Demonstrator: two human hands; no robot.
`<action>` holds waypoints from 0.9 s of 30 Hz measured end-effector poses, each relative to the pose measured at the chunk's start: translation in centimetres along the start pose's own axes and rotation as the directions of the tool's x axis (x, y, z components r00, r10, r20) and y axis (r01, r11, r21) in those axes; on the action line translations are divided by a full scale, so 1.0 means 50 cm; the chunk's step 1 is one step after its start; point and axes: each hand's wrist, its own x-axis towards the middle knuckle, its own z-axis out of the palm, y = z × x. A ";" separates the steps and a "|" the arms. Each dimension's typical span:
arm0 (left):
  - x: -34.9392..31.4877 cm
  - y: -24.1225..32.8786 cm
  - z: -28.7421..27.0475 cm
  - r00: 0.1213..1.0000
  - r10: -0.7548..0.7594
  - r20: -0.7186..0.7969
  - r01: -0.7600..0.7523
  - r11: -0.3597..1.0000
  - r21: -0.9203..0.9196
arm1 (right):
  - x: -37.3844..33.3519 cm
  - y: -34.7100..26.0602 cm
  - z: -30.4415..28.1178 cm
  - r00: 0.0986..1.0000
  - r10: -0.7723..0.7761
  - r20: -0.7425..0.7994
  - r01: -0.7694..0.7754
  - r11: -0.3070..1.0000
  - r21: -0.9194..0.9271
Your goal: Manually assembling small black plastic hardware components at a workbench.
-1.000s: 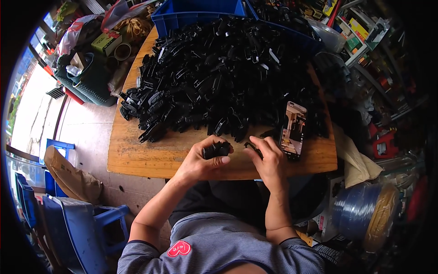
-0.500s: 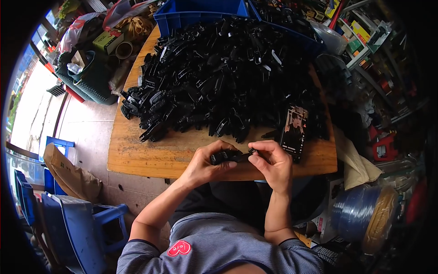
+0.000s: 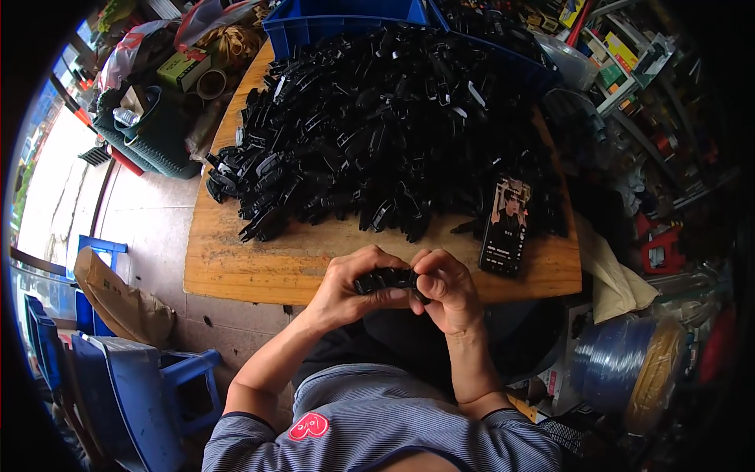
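Over the near edge of the wooden table (image 3: 314, 256), my left hand (image 3: 350, 287) is wrapped round a black plastic part (image 3: 384, 279), held lengthwise from left to right. The fingers of my right hand (image 3: 448, 293) close on the right end of the same part. What sits between those fingertips is mostly hidden. Beyond my hands lies a big heap of similar black plastic parts (image 3: 370, 141), covering much of the table. To the right of my right hand, a phone (image 3: 503, 228) with a lit screen rests at the heap's edge.
A blue crate (image 3: 346, 30) stands behind the heap, with another blue bin (image 3: 527, 71) at its right. Blue plastic stools (image 3: 130, 393) are at the lower left. A wrapped spool (image 3: 621, 366) sits at the lower right, and a cluttered shelf (image 3: 629, 86) behind it.
My right hand has moved left, bringing its fingertips from beside the black plastic part onto its right end. My left hand keeps its hold. More of the phone now shows.
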 end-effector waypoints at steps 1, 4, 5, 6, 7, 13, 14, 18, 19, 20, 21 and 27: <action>-0.001 0.001 -0.004 0.997 0.061 0.046 -0.063 0.997 0.038 | -0.005 0.000 0.000 0.997 0.069 0.018 -0.070 0.998 0.009; -0.008 0.019 -0.014 0.984 0.136 0.118 -0.146 0.986 0.083 | -0.015 -0.005 0.003 0.963 0.244 0.115 -0.251 0.966 0.055; -0.011 0.024 -0.015 0.978 0.151 0.143 -0.165 0.982 0.092 | -0.017 -0.008 0.010 0.963 0.245 0.116 -0.253 0.966 0.056; -0.013 0.024 -0.014 0.979 0.161 0.126 -0.173 0.981 0.090 | -0.019 -0.011 0.019 0.964 0.251 0.085 -0.253 0.967 0.021; -0.016 0.028 -0.015 0.979 0.160 0.126 -0.172 0.981 0.092 | -0.020 -0.013 0.027 0.966 0.252 0.055 -0.252 0.968 -0.013; -0.032 0.034 -0.035 0.994 -0.056 0.098 0.051 0.997 0.053 | -0.030 0.015 0.061 0.996 -0.064 0.063 0.085 0.900 -0.427; -0.034 0.035 -0.039 0.967 -0.225 0.118 0.229 0.973 -0.016 | -0.038 0.021 0.048 0.996 -0.039 0.078 0.072 0.871 -0.486; -0.035 0.035 -0.036 0.851 -0.485 0.203 0.522 0.821 -0.229 | -0.026 0.033 0.028 0.969 -0.169 0.178 0.242 0.782 -0.574; -0.034 0.036 -0.032 0.845 -0.501 0.185 0.534 0.789 -0.304 | -0.027 0.034 0.028 0.969 -0.171 0.176 0.242 0.781 -0.575; -0.034 0.036 -0.030 0.845 -0.501 0.188 0.535 0.789 -0.303 | -0.029 0.037 0.028 0.963 -0.246 0.108 0.259 0.748 -0.611; -0.036 0.036 -0.027 0.894 -0.405 0.190 0.439 0.876 -0.200 | -0.028 0.039 0.028 0.946 -0.322 0.042 0.271 0.712 -0.647; -0.048 0.026 -0.028 0.898 -0.395 0.191 0.413 0.909 -0.062 | -0.011 -0.003 0.015 0.880 -0.386 0.278 0.434 0.414 -0.800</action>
